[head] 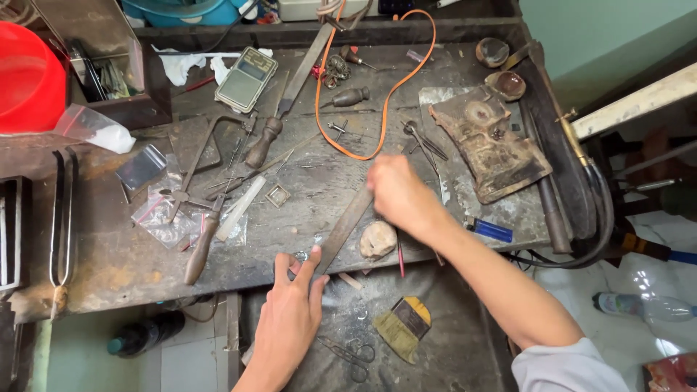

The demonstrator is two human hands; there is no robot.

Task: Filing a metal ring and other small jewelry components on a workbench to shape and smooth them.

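Right hand (396,194) closed around upper end of long flat grey metal file (343,229), slanting across worn workbench (131,254). Left hand (290,305) pinches small shiny metal ring (302,256) at file's lower tip, fingers together.

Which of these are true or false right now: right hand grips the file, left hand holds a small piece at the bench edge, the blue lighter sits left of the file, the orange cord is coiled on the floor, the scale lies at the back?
1. The right hand grips the flat file. True.
2. The left hand holds a small metal piece at the bench edge. True.
3. The blue lighter lies left of the file. False: it lies to its right.
4. The orange cord is coiled on the floor. False: it loops across the benchtop.
5. The pocket scale lies near the back. True.
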